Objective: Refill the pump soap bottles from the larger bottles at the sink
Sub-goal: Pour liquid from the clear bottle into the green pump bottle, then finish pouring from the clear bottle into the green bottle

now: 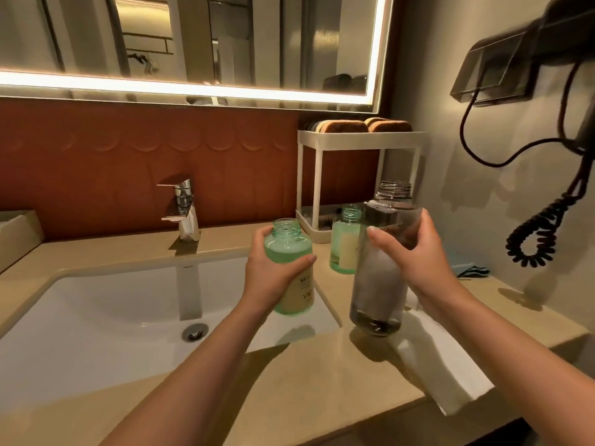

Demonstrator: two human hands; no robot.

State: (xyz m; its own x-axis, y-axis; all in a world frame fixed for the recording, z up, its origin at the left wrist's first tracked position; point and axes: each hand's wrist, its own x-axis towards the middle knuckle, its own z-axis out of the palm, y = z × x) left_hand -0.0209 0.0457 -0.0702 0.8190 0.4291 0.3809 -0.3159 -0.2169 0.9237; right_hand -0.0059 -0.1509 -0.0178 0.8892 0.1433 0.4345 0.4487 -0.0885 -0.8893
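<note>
We are gripping the uncapped green soap bottle (291, 252) upright over the sink (96, 300)'s right edge with our left hand (273, 272), our right hand (415, 252) clasping the larger clear bottle (380, 284), also upright, just past that edge.

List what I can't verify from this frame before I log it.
All in the head view:
- The label on the held green bottle is partly covered by the left hand; its print is too small to read.
- The second green bottle is half hidden behind the large clear bottle in the right hand.
- The hair dryer is blurred and cut off by the top edge.
- The items on the white rack's lower shelf are too dark to name.
</note>
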